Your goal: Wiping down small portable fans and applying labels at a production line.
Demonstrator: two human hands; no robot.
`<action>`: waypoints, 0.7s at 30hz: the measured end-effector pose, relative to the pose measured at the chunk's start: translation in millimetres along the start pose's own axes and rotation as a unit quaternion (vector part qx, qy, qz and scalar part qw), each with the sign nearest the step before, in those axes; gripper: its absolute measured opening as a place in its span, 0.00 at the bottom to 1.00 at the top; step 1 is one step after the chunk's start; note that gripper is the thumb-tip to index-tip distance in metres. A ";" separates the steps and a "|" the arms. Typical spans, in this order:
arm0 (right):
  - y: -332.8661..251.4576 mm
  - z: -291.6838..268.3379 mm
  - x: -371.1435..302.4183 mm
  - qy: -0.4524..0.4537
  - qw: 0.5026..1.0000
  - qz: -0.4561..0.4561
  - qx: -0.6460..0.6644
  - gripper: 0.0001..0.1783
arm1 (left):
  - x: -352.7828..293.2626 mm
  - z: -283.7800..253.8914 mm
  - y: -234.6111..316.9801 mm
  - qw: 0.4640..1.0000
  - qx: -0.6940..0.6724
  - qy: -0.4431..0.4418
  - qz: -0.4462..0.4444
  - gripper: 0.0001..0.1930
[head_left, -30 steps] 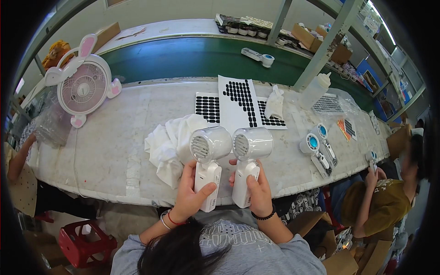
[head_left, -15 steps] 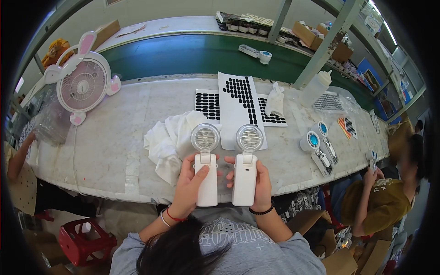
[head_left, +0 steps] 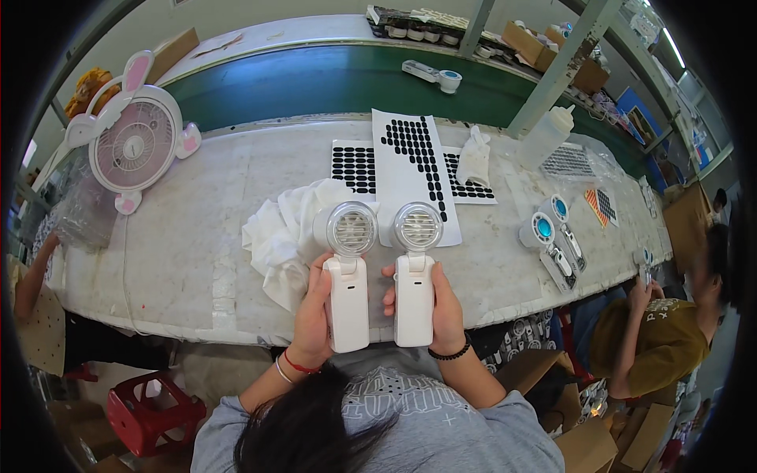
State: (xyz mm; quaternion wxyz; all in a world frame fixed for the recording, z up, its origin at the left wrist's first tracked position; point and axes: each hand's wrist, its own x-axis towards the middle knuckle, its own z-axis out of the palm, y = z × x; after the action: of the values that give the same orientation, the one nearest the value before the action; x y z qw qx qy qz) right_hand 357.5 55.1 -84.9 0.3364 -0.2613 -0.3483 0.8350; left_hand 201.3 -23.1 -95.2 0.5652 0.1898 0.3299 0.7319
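I hold two white handheld fans upright, side by side, above the near edge of the table. My left hand (head_left: 314, 315) is closed around the handle of the left fan (head_left: 349, 303). My right hand (head_left: 447, 314) grips the right fan (head_left: 415, 303) the same way. Both fans have round heads with clear rims, and a small dark slot shows on each handle. Just beyond them lie a crumpled white cloth (head_left: 277, 244) and sheets of black oval stickers (head_left: 414, 158), partly overlapping.
A pink-and-white rabbit-shaped fan (head_left: 136, 146) stands at the left. A squeeze bottle (head_left: 546, 134) and two fans with blue centres (head_left: 542, 229) are on the right. Another fan (head_left: 432, 75) lies on the green conveyor belt (head_left: 315, 79). A co-worker (head_left: 654, 339) sits at the right.
The left fan has turned, so its slotted face now shows, and my left thumb has left its front. Both fans have risen slightly in view, and the view has shifted a little.
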 end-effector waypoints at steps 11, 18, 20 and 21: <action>-34.0 -1.5 15.3 0.041 0.905 -0.048 -0.421 0.08 | -6.5 -10.9 24.8 0.993 -0.110 -0.044 0.026 0.22; -70.1 40.6 48.5 -0.038 0.563 -0.454 -0.690 0.12 | -9.2 -13.9 42.9 0.988 -0.132 0.015 0.077 0.23; -64.1 46.2 60.7 -0.067 0.526 -0.432 -0.729 0.13 | -11.1 -12.8 44.1 0.988 -0.134 0.014 0.073 0.23; -59.2 47.5 67.6 -0.093 0.485 -0.407 -0.768 0.14 | -11.8 -10.9 43.7 0.988 -0.139 0.027 0.066 0.23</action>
State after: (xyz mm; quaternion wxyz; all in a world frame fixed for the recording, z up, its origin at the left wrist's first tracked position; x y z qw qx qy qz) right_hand 305.1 117.6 -24.2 0.2702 -0.1652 -0.9482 0.0253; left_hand 166.9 -43.6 -71.4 0.5275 0.1112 0.2269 0.8111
